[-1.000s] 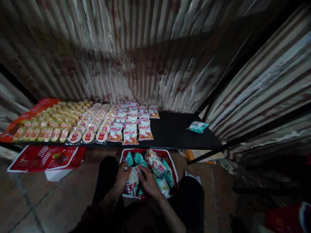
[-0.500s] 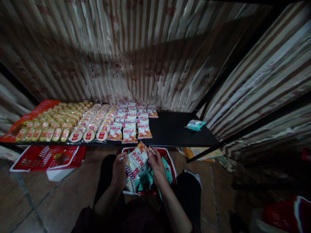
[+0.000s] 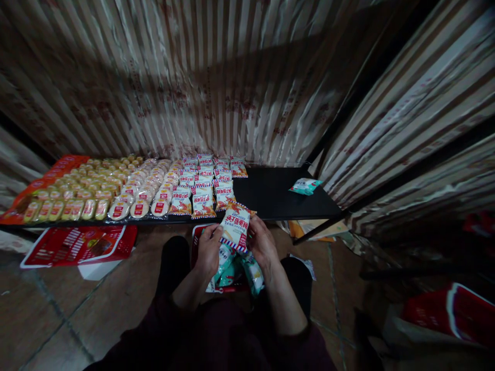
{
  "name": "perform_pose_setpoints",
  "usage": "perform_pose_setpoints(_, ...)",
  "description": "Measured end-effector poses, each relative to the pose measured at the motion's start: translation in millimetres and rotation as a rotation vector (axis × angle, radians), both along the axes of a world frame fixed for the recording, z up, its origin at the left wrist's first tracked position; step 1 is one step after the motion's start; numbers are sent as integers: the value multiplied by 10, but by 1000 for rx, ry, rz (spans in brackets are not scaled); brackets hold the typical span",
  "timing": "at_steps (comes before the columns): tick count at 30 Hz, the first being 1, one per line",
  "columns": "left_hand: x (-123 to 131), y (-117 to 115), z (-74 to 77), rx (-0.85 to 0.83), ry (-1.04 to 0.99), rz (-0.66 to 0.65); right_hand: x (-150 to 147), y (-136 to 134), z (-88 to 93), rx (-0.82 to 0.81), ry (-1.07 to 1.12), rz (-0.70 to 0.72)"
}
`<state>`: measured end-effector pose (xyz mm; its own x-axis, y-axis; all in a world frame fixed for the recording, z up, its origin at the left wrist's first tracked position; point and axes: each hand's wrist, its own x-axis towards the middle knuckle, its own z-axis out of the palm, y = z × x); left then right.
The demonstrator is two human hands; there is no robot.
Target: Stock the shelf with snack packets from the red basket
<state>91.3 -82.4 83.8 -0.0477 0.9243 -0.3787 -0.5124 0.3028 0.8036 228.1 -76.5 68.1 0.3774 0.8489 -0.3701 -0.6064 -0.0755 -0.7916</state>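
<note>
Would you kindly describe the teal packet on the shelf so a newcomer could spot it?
Start at the black shelf below the striped wall. Snack rows cover its left part; the teal packet lies alone near the right end, apart from them.

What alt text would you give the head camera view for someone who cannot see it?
A person's left hand and right hand hold a white and red snack packet above a red basket of more packets. Beyond lies a black shelf with neat rows of snacks and one teal packet apart at its right.
</note>
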Motion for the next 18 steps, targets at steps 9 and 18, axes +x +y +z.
perform_pose_setpoints(9, -166, 170, 38, 83, 179, -150, 89, -98, 65, -10, 128, 167)
perform_pose_setpoints(18, -460, 497, 370, 214, 232, -535, 236, -305, 29, 14, 233, 358)
